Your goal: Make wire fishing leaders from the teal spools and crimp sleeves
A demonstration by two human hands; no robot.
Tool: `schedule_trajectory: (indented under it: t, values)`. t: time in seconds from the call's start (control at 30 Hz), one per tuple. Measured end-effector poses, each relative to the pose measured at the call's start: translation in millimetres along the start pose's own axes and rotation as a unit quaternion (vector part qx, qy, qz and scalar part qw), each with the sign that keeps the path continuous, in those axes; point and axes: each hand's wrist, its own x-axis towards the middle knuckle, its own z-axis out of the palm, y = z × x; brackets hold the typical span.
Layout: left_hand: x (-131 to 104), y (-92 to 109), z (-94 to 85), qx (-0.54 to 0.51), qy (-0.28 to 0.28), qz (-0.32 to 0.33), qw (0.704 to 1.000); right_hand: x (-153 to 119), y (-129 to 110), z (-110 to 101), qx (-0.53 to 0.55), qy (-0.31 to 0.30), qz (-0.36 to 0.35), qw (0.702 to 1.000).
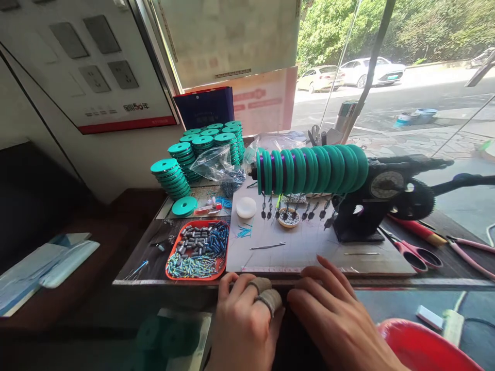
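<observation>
Spools [313, 170] sit beyond our curled left hand [249, 319] and bent right hand [334, 309]; whether either grips, we cannot tell.

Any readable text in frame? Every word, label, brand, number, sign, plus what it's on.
"50年": socket panel; characters just before it unclear.
Too small or blurred: panel's red strip, pale sheet, pink poster, blue box, machine dial, car plate, board-edge marks.
</observation>
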Motion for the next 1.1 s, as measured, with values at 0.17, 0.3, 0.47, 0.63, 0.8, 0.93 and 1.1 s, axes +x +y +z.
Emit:
schedule_trajectory:
  t: [0.17,0.3,0.47,0.63,0.8,0.93,1.1]
  values:
    - [1.7,0.4,-0.4,0.006,0.005,-0.006,1.000,1.9,-1.6,-0.2,0.001,0.001,-0.011,1.000]
    - [5.3,-0.3,-5.7,-0.041,-0.024,-0.036,0.998,2.5,-1.7,-1.1,0.002,-0.003,-0.007,1.000]
    - [11.1,0.0,-12.8,-0.045,-0.141,-0.052,0.988,3.0,-2.5,-0.1,0.007,0.003,-0.018,1.000]
    - [13.9,1.1,-12.1,-0.021,-0.155,-0.030,0.987,1.4,-3.4,0.8,0.018,-0.004,-0.017,1.000]
    - [13.3,0.1,-10.4,-0.021,-0.125,-0.019,0.992,0.9,-4.1,2.1,0.021,-0.016,-0.009,1.000]
    - [12.9,-0.7,-10.9,-0.018,-0.104,-0.010,0.994,1.4,-3.9,3.5,0.025,-0.010,-0.010,1.000]
    - [13.8,-0.1,-10.8,-0.020,-0.089,-0.009,0.996,0.7,-3.6,2.6,0.025,-0.011,-0.013,1.000]
